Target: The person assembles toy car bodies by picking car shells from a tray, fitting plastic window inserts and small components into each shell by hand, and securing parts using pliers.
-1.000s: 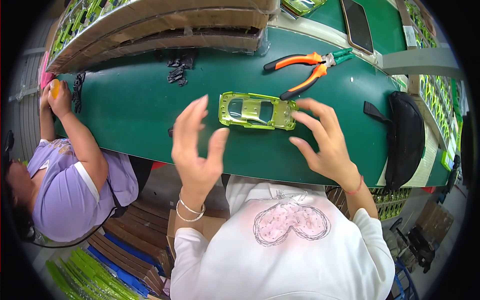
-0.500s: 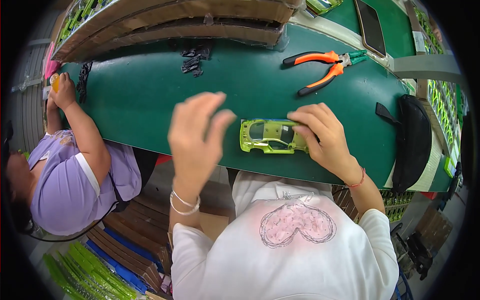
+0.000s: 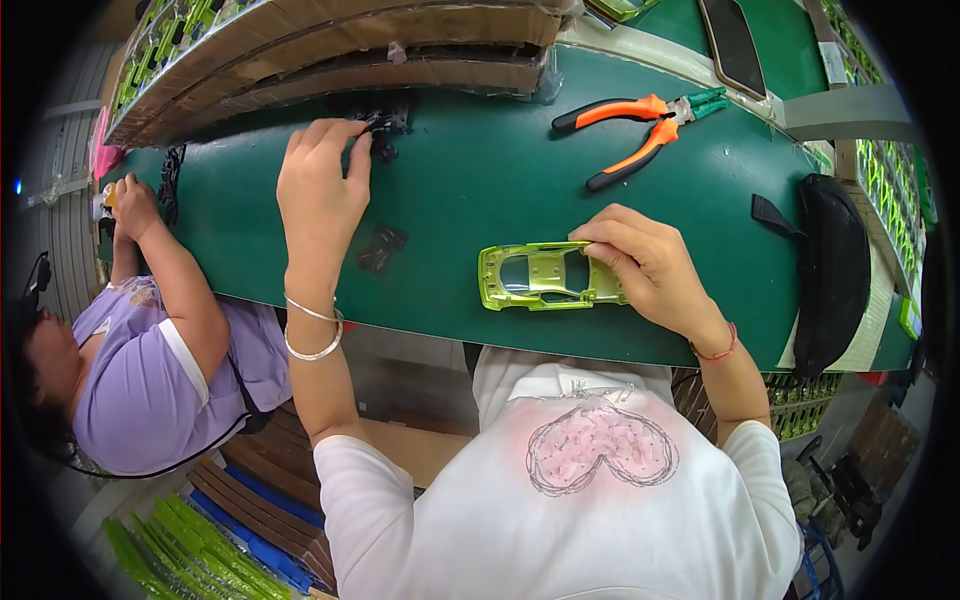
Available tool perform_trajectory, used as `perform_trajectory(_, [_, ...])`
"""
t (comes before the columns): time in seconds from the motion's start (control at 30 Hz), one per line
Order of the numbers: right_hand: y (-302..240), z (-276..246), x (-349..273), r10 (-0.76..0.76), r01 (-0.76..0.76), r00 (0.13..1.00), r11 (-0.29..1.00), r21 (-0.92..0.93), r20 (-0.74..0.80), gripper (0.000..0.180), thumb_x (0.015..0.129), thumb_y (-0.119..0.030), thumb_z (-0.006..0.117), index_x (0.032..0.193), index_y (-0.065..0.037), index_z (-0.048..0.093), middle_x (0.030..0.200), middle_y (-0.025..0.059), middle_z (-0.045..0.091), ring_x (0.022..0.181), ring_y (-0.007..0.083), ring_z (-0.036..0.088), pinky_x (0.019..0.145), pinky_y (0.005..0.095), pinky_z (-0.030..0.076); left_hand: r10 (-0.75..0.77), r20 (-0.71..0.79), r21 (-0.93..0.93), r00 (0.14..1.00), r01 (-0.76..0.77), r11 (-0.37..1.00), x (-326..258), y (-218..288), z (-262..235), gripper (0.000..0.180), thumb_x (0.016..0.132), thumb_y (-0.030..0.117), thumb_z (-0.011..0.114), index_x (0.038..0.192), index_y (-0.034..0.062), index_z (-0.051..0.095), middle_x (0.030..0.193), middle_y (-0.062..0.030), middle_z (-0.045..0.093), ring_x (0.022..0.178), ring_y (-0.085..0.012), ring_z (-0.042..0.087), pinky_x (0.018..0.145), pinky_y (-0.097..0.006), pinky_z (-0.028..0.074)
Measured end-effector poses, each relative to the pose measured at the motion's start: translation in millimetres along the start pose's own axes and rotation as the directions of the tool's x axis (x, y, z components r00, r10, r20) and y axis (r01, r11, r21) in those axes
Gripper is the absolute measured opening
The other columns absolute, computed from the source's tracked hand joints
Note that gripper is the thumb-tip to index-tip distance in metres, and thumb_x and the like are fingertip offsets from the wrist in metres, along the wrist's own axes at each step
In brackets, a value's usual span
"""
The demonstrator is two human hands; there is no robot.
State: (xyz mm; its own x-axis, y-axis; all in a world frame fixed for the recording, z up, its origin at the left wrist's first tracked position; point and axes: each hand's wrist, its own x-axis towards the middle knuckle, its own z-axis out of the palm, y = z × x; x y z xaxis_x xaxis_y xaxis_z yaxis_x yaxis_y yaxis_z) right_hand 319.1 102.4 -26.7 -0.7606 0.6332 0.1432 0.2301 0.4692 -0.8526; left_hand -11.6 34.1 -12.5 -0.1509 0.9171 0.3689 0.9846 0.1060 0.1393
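Note:
A shiny lime-green toy car body (image 3: 545, 270) lies over the green table in front of me, its windows open cut-outs. My right hand (image 3: 640, 262) grips its right end between thumb and fingers. Farther left, my left hand (image 3: 325, 180) reaches to a small pile of black plastic parts (image 3: 392, 118). Thumb and forefinger are pinched at the pile's near left edge, on what looks like one black part; its shape is mostly hidden. A dark, blurred cluster of small parts (image 3: 383, 248) shows on the table between that hand and the car body.
Orange-and-black pliers (image 3: 640, 135) lie beyond the car body. A phone (image 3: 733, 45) and a black pouch (image 3: 830, 275) are at the right. Stacked cardboard trays (image 3: 330, 70) border the far side. Another person (image 3: 165, 370) works at the left, near a black strip (image 3: 172, 185).
My left hand has moved left and away from me to the black parts, and its fingers have closed. The dark cluster now shows where that hand was. My right hand keeps hold of the car body.

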Motion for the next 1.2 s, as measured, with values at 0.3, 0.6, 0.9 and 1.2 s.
perform_trajectory(0.3, [-3.0,-3.4,-6.3,0.156,-0.164,0.985,0.978,0.131,0.067,0.012,0.094,-0.002,0.065,0.102,0.004,0.072,0.093,0.0191,0.072,0.079,0.0376,0.069,0.071,0.0403,0.055,-0.004,0.185,-0.557,0.983,0.108,0.824,-37.6,115.9,-39.3,0.010,0.081,-0.001,0.080,0.089,0.0011,0.075,0.082,-0.0093,0.073,0.070,-0.0230,0.068,0.064,-0.032,0.053])
perform_trajectory(0.6, [2.6,-0.9,-11.8,0.137,-0.141,0.990,0.983,0.120,0.041,0.012,0.096,-0.004,0.064,0.102,0.003,0.071,0.094,0.0179,0.072,0.081,0.0368,0.069,0.071,0.0409,0.055,0.189,0.241,-0.419,0.952,-0.074,0.905,-43.1,141.7,-18.7,0.010,0.080,0.006,0.079,0.081,0.0049,0.070,0.075,-0.0065,0.065,0.069,-0.0258,0.060,0.063,-0.038,0.048])
perform_trajectory(0.9, [2.9,-4.7,-10.2,0.053,-0.057,0.997,0.996,0.062,0.064,0.008,0.091,-0.005,0.067,0.096,0.001,0.068,0.085,0.0149,0.069,0.075,0.0348,0.068,0.065,0.0414,0.054,0.139,0.100,-0.330,0.985,-0.099,0.939,-57.9,158.6,0.5,0.017,0.078,0.006,0.079,0.078,0.0054,0.062,0.070,-0.0055,0.056,0.066,-0.0247,0.054,0.059,-0.038,0.040])
perform_trajectory(1.2, [12.5,0.8,-12.7,-0.159,0.160,0.987,0.968,-0.192,0.018,0.013,0.082,-0.008,0.074,0.084,-0.005,0.061,0.071,0.0071,0.059,0.059,0.0303,0.061,0.049,0.0406,0.045,0.033,0.072,-0.330,0.997,-0.008,0.944,-63.8,165.1,-4.0,0.017,0.078,0.008,0.080,0.086,0.0057,0.065,0.083,-0.0059,0.063,0.078,-0.0257,0.061,0.070,-0.038,0.049])
